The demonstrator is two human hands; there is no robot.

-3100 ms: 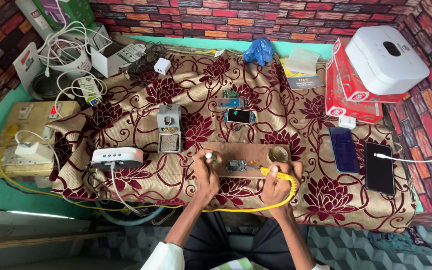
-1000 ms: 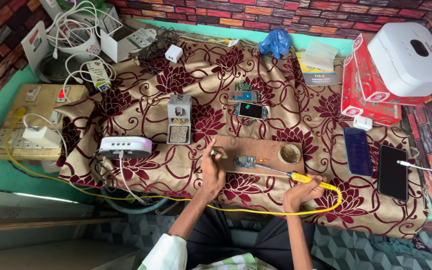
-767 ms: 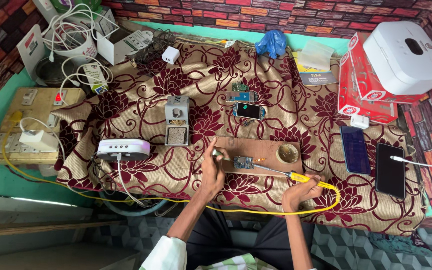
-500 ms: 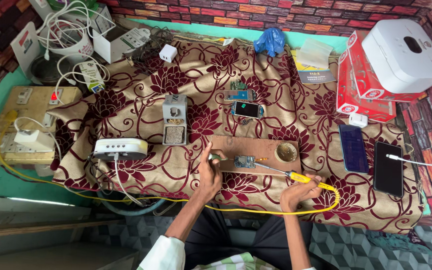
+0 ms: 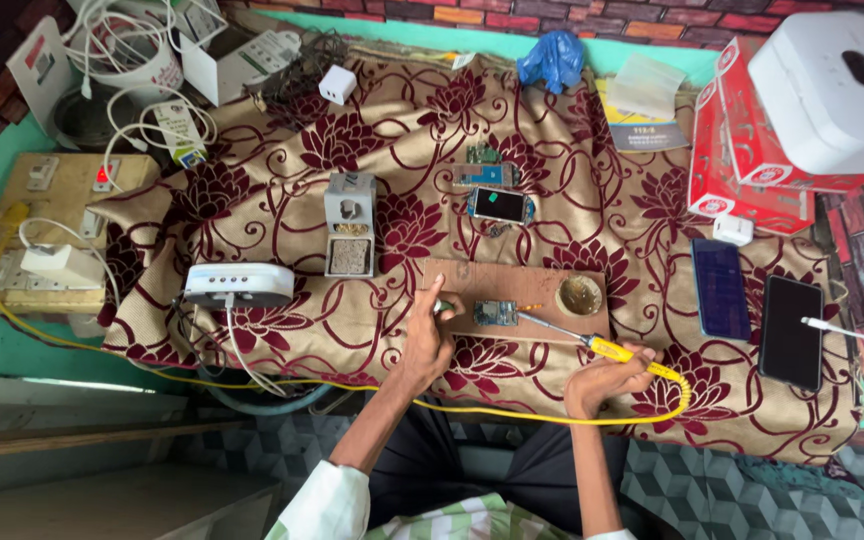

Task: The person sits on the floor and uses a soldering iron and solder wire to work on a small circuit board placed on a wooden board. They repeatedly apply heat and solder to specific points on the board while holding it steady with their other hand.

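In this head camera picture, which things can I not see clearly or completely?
- What the left hand pinches near the small circuit board: too small, hidden by its fingers.
- Whether the soldering iron tip touches the board: too small to tell.
- The white box at top right: cut off by the picture's edge.
- The white cable in the black phone: runs off the right edge.
- The contents of the round tin: too small to tell.

Yellow-handled soldering iron, tilted, metal tip pointing toward 10 o'clock, touching small blue-green circuit board lying flat on brown wooden board; yellow cord trails toward 8 o'clock.
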